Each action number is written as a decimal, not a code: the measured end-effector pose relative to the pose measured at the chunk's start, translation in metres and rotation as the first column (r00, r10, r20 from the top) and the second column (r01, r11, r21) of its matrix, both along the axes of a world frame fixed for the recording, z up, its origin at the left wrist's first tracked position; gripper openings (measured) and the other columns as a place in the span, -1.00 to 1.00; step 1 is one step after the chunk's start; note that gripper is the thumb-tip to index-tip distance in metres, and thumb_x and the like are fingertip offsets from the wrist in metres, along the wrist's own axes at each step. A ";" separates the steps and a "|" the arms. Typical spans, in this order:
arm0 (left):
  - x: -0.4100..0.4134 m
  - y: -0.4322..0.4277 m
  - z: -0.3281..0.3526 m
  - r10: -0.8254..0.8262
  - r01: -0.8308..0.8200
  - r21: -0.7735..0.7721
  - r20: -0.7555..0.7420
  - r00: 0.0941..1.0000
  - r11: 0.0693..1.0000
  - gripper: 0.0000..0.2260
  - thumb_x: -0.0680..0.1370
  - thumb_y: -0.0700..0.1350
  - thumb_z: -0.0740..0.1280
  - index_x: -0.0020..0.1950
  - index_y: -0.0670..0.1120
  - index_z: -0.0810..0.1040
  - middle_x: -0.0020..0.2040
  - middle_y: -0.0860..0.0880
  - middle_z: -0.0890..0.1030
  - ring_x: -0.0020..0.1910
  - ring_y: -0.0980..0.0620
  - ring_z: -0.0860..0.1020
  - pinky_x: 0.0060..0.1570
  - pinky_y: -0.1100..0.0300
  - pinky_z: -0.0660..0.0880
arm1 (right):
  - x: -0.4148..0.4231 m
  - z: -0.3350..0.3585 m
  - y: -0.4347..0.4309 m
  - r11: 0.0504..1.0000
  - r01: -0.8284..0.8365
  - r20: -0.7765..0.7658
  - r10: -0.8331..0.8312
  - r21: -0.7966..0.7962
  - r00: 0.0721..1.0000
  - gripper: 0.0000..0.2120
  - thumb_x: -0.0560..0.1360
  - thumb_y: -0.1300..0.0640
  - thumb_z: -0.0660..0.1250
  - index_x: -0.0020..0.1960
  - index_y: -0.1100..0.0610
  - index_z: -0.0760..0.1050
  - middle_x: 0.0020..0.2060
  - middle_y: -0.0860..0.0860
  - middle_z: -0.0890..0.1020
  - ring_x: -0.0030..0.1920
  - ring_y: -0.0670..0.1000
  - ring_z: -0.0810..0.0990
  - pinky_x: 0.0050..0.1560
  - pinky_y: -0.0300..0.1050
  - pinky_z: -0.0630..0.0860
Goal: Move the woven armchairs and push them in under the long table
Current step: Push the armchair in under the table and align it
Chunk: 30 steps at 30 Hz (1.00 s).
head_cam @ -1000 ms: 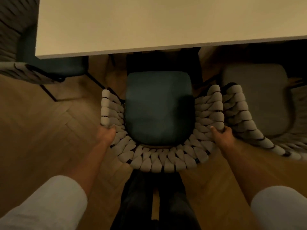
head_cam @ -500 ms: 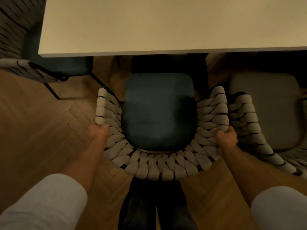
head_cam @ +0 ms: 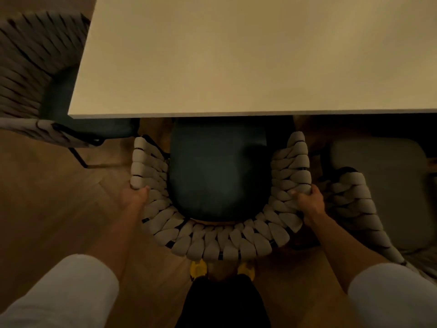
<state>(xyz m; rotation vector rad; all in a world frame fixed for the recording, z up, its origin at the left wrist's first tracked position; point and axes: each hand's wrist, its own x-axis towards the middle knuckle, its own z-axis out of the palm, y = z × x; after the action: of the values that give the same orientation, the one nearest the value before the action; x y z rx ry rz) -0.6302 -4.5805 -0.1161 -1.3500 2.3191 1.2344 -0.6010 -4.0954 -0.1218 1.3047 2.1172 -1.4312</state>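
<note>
From the head camera, the woven armchair (head_cam: 220, 242) sits square in front of the person, its teal seat cushion (head_cam: 217, 171) now reaching just under the near edge of the long table (head_cam: 236, 55). A second ago the cushion's front stood clear of that edge, with a strip of floor and shadow between them; half a second ago the gap was narrower; now it is closed. The chair is therefore sliding forward, and the push is partway done: the woven armrests and curved back are all outside the table.

The left hand (head_cam: 133, 197) grips the left armrest near where it meets the back, fingers (head_cam: 142, 190) curled over the woven rim. The right hand (head_cam: 309, 201) does the same on the right armrest, fingers closed around the weave.

A second woven chair (head_cam: 352, 204) stands just beside the right armrest, close to the right hand's knuckles, so pinching there looks possible. A third chair (head_cam: 30, 91) sits at the table's left end, partly tucked in.
</note>
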 end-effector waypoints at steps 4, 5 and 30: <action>-0.017 -0.024 -0.018 -0.050 0.052 -0.027 0.050 0.997 0.998 -0.58 0.55 -0.07 0.43 0.36 -0.13 0.46 0.19 -0.19 0.59 0.16 -0.25 0.56 0.21 -0.20 0.53 | -0.020 -0.008 -0.010 0.998 -0.055 -0.003 0.055 -0.015 0.998 -0.41 0.50 0.04 0.48 0.47 -0.02 0.35 0.24 0.11 0.57 0.17 0.21 0.59 0.14 0.31 0.62; -0.021 -0.025 -0.014 -0.061 0.063 -0.035 0.051 0.997 0.997 -0.59 0.56 -0.07 0.42 0.36 -0.15 0.45 0.17 -0.19 0.58 0.15 -0.24 0.56 0.21 -0.17 0.54 | -0.024 -0.006 -0.014 0.997 -0.073 -0.012 0.073 -0.018 0.997 -0.43 0.53 0.05 0.46 0.47 -0.02 0.33 0.23 0.11 0.56 0.17 0.20 0.59 0.15 0.30 0.62; -0.004 -0.048 0.000 -0.279 0.281 0.002 0.118 0.953 0.960 -0.47 0.66 -0.13 0.29 0.57 -0.19 0.16 0.38 -0.29 0.45 0.29 -0.31 0.47 0.31 -0.19 0.46 | 0.009 0.022 -0.053 0.976 -0.164 -0.006 0.165 -0.141 0.986 -0.09 0.60 0.19 0.39 0.62 -0.15 -0.19 0.42 0.13 0.40 0.22 0.10 0.46 0.10 0.12 0.57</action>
<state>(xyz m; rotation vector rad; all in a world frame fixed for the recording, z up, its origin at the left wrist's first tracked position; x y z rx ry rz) -0.6338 -4.6288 -0.1166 -1.0205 2.3403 1.0248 -0.5920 -4.1483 -0.0998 1.0541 2.0259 -1.4754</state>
